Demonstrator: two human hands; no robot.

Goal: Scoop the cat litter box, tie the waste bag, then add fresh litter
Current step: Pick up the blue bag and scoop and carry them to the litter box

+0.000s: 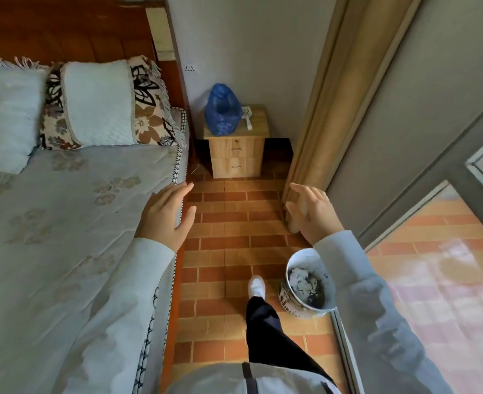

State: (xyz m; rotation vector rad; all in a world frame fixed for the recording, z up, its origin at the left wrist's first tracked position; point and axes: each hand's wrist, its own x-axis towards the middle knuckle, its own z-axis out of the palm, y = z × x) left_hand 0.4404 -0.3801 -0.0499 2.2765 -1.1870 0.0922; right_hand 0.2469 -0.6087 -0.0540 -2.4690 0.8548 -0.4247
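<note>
Walking toward the far nightstand, left hand and right hand empty, fingers spread.
Best to take the white scoop beside the blue bag first.

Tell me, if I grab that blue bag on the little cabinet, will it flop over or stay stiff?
The blue bag looks like thin crinkly plastic, so its top would probably flop and crumple in your hand. Its bottom bulges wide on the cabinet, so something seems to fill it; it may sag and feel heavy. Lifted by the gathered top, it would likely swing.
</note>
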